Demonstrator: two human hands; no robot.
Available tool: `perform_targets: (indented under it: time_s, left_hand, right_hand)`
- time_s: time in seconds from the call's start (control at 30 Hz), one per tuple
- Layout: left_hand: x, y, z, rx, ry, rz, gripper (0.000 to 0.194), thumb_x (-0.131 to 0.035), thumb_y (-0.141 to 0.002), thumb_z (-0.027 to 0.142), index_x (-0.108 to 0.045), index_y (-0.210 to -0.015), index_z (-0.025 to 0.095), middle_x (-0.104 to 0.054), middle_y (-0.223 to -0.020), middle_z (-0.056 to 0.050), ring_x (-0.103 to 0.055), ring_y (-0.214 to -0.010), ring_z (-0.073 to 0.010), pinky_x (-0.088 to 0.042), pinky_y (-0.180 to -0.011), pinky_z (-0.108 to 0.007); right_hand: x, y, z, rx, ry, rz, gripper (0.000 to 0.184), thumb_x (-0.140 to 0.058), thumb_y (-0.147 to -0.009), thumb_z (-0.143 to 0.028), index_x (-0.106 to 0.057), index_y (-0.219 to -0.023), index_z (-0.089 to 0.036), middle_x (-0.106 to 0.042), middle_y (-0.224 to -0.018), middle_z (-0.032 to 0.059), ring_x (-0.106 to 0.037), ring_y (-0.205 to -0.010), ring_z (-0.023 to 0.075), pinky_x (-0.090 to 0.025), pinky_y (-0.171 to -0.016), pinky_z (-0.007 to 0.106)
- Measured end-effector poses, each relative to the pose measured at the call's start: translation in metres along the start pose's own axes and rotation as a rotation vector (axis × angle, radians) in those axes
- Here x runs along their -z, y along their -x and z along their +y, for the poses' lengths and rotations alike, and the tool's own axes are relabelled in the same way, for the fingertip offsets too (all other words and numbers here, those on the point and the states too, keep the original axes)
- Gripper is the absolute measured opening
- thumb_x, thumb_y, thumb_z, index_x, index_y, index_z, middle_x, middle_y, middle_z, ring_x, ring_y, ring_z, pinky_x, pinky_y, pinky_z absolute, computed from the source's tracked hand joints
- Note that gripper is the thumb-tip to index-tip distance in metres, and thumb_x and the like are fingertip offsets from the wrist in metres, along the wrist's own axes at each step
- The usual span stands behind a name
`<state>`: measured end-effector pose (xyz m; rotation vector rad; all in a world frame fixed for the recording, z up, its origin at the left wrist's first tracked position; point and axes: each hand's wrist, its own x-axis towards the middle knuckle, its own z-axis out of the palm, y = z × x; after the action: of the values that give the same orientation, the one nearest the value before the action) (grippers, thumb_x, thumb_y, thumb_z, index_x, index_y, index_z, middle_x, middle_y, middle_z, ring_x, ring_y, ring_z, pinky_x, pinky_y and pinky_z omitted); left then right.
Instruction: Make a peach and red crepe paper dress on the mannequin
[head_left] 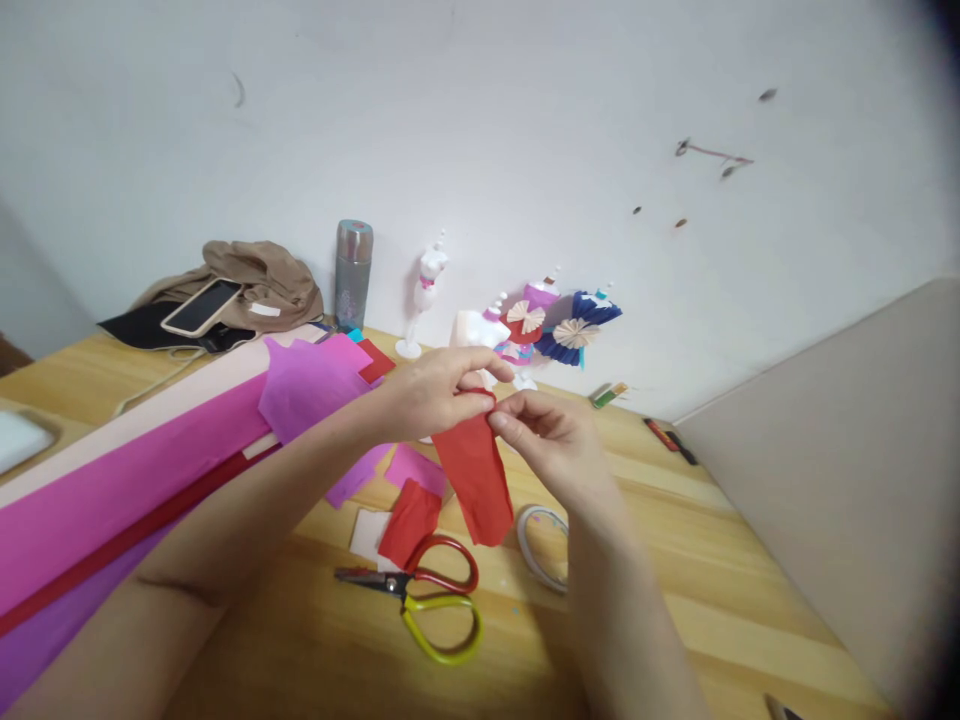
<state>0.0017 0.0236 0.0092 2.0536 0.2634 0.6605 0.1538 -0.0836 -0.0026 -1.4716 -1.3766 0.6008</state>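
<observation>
Pale wall (pixel 450 120) — marked at right, light wooden table (pixel 739 590)

Your bare left hand (pixel 441 388): palm down, fingers loosely curved. Your bare right hand (pixel 561 440), just beside: thumb-and-forefinger pinch.

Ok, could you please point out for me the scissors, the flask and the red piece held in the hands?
Scissors (pixel 396 585): head view, on the metal by the pivot.
Flask (pixel 353 282): head view, on its grey body.
Red piece (pixel 477 482): head view, middle of its hanging part.
</observation>
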Motion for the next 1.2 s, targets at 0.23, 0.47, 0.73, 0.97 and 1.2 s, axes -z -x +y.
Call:
perform_targets:
  time_s: [0.23, 0.47, 0.73, 0.97, 1.2]
  left_hand:
    - [0.0, 0.0, 0.003, 0.04, 0.061, 0.043, 0.034, -0.059, -0.087, 0.033, -0.066, -0.113, 0.012, -0.07, -0.08, -0.005, -0.065, -0.075, -0.0153, -0.05, -0.069, -0.026]
    - [-0.002, -0.002, -0.003, -0.057, 0.022, 0.053, 0.017, -0.064, -0.084, 0.025, -0.073, -0.096, 0.017, -0.072, -0.084, -0.003, -0.066, -0.081, -0.0147, -0.052, -0.075, -0.024]
    - [0.001, -0.004, -0.004, -0.067, 0.074, 0.089, 0.022, -0.055, -0.085, 0.017, -0.071, -0.1, 0.014, -0.074, -0.096, -0.007, -0.067, -0.088, -0.014, -0.054, -0.084, -0.027]
    - [0.003, -0.003, -0.002, -0.052, -0.027, 0.122, 0.027, -0.053, -0.085, 0.016, -0.073, -0.104, 0.015, -0.062, -0.067, 0.0, -0.064, -0.08, -0.0154, -0.052, -0.075, -0.026]
    - [0.004, -0.003, 0.005, 0.025, 0.012, 0.103, 0.02, -0.06, -0.084, 0.033, -0.069, -0.082, 0.015, -0.057, -0.062, 0.001, -0.053, -0.064, -0.011, -0.042, -0.058, -0.021]
  right_hand:
    - [-0.002, 0.0, 0.002, 0.039, -0.012, 0.045, 0.038, -0.072, -0.076, -0.053, -0.057, -0.061, -0.022, -0.054, -0.055, -0.0024, -0.045, -0.051, 0.0116, -0.039, -0.053, 0.028]
    - [-0.001, 0.001, -0.003, 0.062, -0.023, 0.038, 0.03, -0.075, -0.075, -0.047, -0.06, -0.068, -0.022, -0.057, -0.062, -0.0014, -0.05, -0.059, 0.0135, -0.043, -0.06, 0.028]
    - [0.001, 0.001, -0.001, -0.125, -0.162, -0.14, 0.035, -0.076, -0.072, -0.054, -0.063, -0.073, -0.021, -0.059, -0.062, -0.001, -0.051, -0.056, 0.0133, -0.041, -0.055, 0.027]
    - [0.0, 0.002, 0.001, -0.154, -0.156, -0.116, 0.03, -0.078, -0.069, -0.044, -0.06, -0.065, -0.02, -0.06, -0.058, -0.0024, -0.051, -0.052, 0.0112, -0.04, -0.052, 0.025]
    - [0.001, 0.003, 0.001, -0.144, -0.171, -0.096, 0.029, -0.078, -0.07, -0.042, -0.06, -0.065, -0.02, -0.059, -0.059, -0.0023, -0.051, -0.053, 0.0107, -0.04, -0.051, 0.024]
